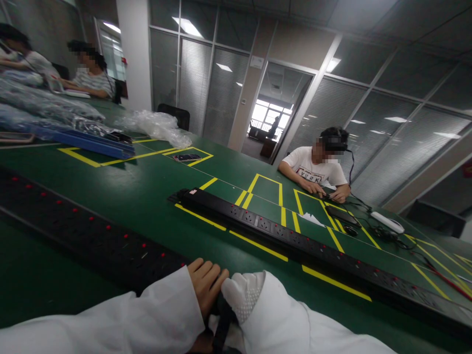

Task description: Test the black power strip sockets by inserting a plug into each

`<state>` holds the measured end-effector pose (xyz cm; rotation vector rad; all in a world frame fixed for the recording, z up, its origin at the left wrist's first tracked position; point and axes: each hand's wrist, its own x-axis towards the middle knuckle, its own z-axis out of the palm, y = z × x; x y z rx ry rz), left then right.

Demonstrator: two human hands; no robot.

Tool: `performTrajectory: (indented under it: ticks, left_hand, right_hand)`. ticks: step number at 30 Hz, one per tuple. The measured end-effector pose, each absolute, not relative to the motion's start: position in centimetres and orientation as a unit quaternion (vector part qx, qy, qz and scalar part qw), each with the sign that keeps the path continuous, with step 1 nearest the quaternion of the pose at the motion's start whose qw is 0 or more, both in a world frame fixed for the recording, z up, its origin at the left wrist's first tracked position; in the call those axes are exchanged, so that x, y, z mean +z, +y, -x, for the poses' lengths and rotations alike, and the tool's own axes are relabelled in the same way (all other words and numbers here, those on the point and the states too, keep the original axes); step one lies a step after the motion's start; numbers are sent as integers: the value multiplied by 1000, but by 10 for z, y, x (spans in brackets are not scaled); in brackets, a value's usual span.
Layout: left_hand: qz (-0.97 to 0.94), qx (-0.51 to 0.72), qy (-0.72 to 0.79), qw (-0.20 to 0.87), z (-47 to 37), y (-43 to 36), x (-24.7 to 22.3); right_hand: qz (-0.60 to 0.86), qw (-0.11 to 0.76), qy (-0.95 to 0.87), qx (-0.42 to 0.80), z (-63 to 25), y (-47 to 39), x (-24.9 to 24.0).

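Observation:
My left hand [207,282], bare with a white sleeve, is closed with its fingers curled, at the near end of a long black power strip [92,231] with red dots. My right hand [245,294], in a white dotted glove, is closed in a fist right beside it. A black cord-like piece [222,327] shows below and between the two hands. What the fingers grip is hidden. Beyond the hands, a second long black power strip [280,228] lies slanting across the green table [155,196].
Yellow tape [258,246] marks boxes on the table. A phone [187,158], blue trunking [88,142] and clear plastic wrap [155,123] lie at the back left. A co-worker [317,167] sits across, near cables and a white power strip [387,222]. Other people sit far left.

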<state>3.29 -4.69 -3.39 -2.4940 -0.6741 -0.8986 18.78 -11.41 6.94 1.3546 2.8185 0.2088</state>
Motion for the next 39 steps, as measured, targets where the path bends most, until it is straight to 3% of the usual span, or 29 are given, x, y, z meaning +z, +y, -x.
performTrajectory:
  ticks: [12, 22, 39]
  left_hand:
    - [900, -305, -241, 196, -30, -49, -28]
    - [894, -325, -246, 185, -32, -49, -28]
    - [900, -303, -249, 188, -31, -49, -30]
  right_hand:
    - [-476, -21, 866, 152, -181, -121, 56]
    - [-475, -115, 844, 223, -178, -120, 29]
    - [-458, -89, 859, 210, -180, -122, 39]
